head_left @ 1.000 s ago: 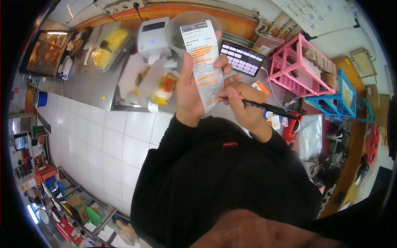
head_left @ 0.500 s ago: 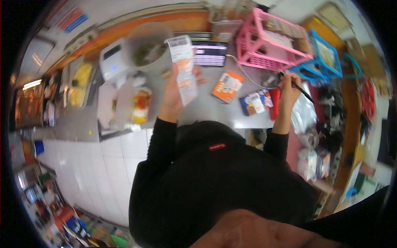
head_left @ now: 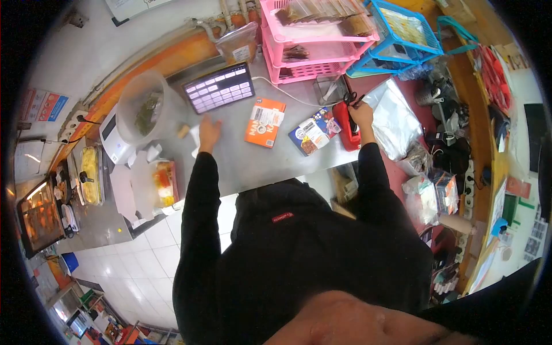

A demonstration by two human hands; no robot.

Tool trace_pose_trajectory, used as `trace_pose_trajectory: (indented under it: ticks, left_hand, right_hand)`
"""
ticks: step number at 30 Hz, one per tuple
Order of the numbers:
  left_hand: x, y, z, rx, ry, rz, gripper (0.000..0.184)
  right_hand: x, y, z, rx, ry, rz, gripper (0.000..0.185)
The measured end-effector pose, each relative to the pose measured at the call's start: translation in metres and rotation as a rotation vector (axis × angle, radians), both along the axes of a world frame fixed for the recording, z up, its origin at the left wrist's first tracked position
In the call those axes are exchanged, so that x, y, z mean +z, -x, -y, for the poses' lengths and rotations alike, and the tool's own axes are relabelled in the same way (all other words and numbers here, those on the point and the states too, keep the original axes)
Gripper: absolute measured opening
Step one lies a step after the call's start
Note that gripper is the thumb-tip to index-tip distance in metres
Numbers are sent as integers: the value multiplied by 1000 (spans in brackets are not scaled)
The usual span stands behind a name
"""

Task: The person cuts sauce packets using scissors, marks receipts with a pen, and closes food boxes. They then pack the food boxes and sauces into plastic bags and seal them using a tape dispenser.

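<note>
Comparing head views, I find the left hand (head_left: 209,133) lowered near the counter (head_left: 236,164), the receipt (head_left: 195,138) beside it; its fingers look slightly spread, grip unclear. The right hand (head_left: 361,115) has reached the scissors (head_left: 352,98) beside the red dispenser (head_left: 348,131); finger closure cannot be told. Pen not discernible; writing appears paused.

food shop, boxed meal (head_left: 166,183), tablet (head_left: 219,89), perhaps warmer (head_left: 40,219)

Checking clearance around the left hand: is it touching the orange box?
No, bare steel counter shows between the left hand and the orange box.
</note>
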State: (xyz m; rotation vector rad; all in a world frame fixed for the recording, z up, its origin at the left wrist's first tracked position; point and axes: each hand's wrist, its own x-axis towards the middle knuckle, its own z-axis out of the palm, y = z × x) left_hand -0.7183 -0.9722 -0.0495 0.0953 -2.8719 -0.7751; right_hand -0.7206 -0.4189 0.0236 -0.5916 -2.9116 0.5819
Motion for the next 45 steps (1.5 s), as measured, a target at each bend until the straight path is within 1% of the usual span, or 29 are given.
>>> trace_pose_trajectory:
  ticks: [2, 7, 10, 11, 13, 14, 15, 16, 17, 18, 20, 21, 22, 23, 25, 26, 29, 30, 31, 32, 33, 34, 36, 37, 38, 40, 42, 44, 45]
  left_hand:
    - [13, -9, -7, 18, -87, -214, 45]
    - [70, -61, -13, 167, -322, -351, 27]
    - [87, -110, -23, 295, -359, -357, 22]
    - [91, -130, -22, 341, -350, -350, 22]
    - [39, -179, -8, 354, -367, -276, 18]
    - [47, -205, -17, 365, -367, -297, 17]
    - [39, -236, -16, 394, -464, -170, 17]
    - [39, -268, -17, 360, -409, -117, 20]
    - [13, -304, -10, 371, -320, 63, 20]
    - [1, -338, -5, 319, -254, 137, 23]
    - [0, -409, -1, 388, -399, 268, 21]
    - [-12, -449, 7, 395, -288, 334, 23]
    - [-23, -489, 11, 549, -354, 360, 25]
    - [-34, -529, 15, 698, -421, 385, 27]
    - [-75, -615, 29, 868, -460, 297, 30]
    - [-76, -650, 37, 941, -519, 293, 31]
    - [-85, -739, 54, 1202, -728, 280, 34]
    - [-103, -765, 62, 1315, -803, 277, 35]
    - [-125, -790, 69, 1390, -754, 219, 35]
    - [-129, -807, 79, 1423, -795, 168, 37]
    - [-124, -814, 93, 1444, -872, 122, 38]
    - [-115, -815, 111, 1456, -949, 73, 39]
    - [-105, -812, 159, 1343, -1072, -37, 40]
    - [-102, -809, 190, 1283, -1125, -100, 41]
    - [-101, -804, 226, 1228, -1124, -84, 41]
    - [-98, -804, 302, 1137, -1105, -54, 41]
    - [-81, -806, 389, 1059, -1012, 84, 43]
    - [-84, -814, 476, 1036, -818, 99, 43]
    - [-78, -819, 515, 1073, -780, 76, 41]
  right_hand:
    - [11, -5, 4, 53, 82, -44, 24]
    - [22, -25, 8, 45, 192, -177, 33]
    - [37, -34, 30, 5, 47, -493, 24]
    - [42, -38, 42, 47, 78, -588, 22]
    - [61, -46, 84, 150, 164, -774, 19]
    - [64, -50, 109, 175, 203, -726, 10]
    - [63, -57, 137, 278, 240, -638, 10]
    - [62, -66, 169, 385, 271, -549, 14]
    - [59, -75, 206, 573, 364, -527, 17]
    - [53, -87, 246, 761, 451, -504, 20]
    - [21, -116, 334, 981, 632, -336, 17]
    - [26, -143, 382, 1079, 767, -247, 14]
    - [32, -176, 431, 1178, 897, -156, 11]
    - [34, -207, 473, 1357, 868, -102, 10]
    - [53, -276, 545, 1642, 835, -7, 6]
    - [69, -311, 575, 1760, 831, 29, 6]
    - [65, -407, 643, 1956, 819, 128, 12]
    - [52, -425, 659, 2081, 648, 186, 16]
    - [26, -441, 668, 2187, 473, 249, 19]
    - [5, -455, 674, 2274, 293, 314, 23]
    - [-9, -463, 686, 2330, -236, 521, 28]
    - [-17, -465, 698, 2286, -783, 704, 34]
    - [-3, -461, 714, 2034, -981, 868, 59]
    - [-1, -461, 726, 1986, -993, 911, 73]
    - [0, -463, 738, 1944, -1004, 947, 87]
    - [-16, -478, 762, 2075, -1044, 970, 99]
    - [-27, -504, 813, 2091, -1060, 924, 100]
    - [-64, -533, 875, 2116, -1093, 826, 101]
    - [-71, -549, 915, 2142, -1068, 865, 101]
